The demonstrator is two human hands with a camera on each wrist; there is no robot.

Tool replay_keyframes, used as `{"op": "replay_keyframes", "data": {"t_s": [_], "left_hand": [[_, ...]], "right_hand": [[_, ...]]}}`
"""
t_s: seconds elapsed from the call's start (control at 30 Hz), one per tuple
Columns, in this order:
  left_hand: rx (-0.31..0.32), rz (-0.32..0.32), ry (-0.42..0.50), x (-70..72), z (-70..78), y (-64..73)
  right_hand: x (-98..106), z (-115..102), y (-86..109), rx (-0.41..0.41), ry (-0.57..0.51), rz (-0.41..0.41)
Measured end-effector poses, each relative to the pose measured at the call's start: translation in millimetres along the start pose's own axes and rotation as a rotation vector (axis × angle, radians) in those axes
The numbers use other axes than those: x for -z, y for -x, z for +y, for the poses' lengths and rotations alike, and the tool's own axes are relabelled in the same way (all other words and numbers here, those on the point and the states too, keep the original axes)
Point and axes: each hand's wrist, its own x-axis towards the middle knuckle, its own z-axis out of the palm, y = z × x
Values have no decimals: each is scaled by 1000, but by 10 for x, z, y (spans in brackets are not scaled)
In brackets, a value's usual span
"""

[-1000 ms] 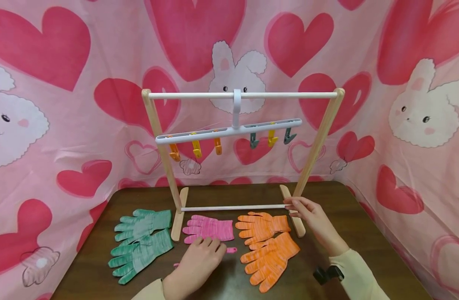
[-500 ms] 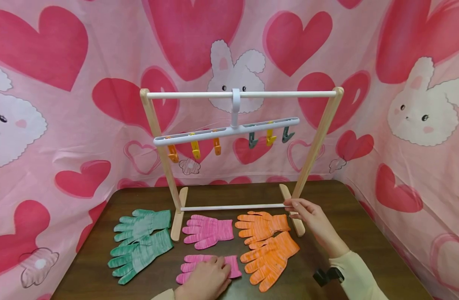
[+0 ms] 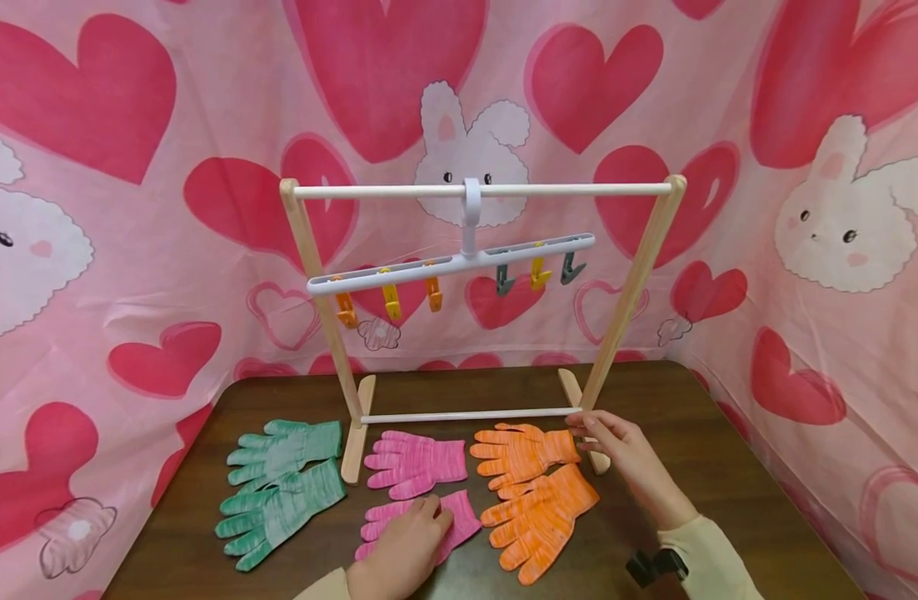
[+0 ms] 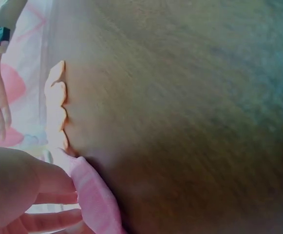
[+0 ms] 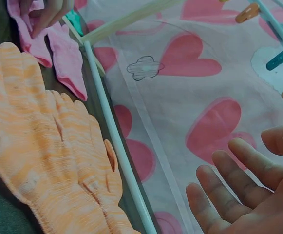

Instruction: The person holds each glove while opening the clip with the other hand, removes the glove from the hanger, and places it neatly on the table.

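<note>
The left hand [image 3: 406,546] rests on the lower pink glove [image 3: 459,521], covering part of it with its fingertips near the middle. In the left wrist view, fingers [image 4: 53,183] touch the glove's edge. Another pink glove [image 3: 417,462] lies flat just above. My right hand [image 3: 627,454] hovers by the rack's right foot, near the cuff of the upper orange glove [image 3: 522,454]; its fingers are loosely bent and hold nothing, as the right wrist view also shows. The lower orange glove [image 3: 541,521] overlaps that one.
Two green gloves [image 3: 286,492] lie at the left of the brown table [image 3: 182,542]. Behind the gloves stands a wooden rack [image 3: 631,308] with white rods. A white hanger [image 3: 459,265] with several orange, yellow and grey clips hangs from its top rod. A pink printed cloth surrounds the table.
The left hand came down onto the lower pink glove, which has turned so its cuff end points further up. The right hand has dropped slightly away from the lower rod.
</note>
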Motion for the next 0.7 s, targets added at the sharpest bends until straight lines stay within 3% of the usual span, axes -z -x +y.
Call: {"op": "replay_keyframes", "data": {"t_s": [0.23,0.43,0.53,0.7], "left_hand": [[-3,45,24,-62,-29,16],[7,173,119,-74,-136,90],[45,265,110,-61,-215,138],[164,404,56,-58,-360,218]], "right_hand": [[-67,54,64,2,23,-1],[-164,104,147,36,116,70],[-204,115,210,50,202,130],[-259,127,341,66,417,226]]}}
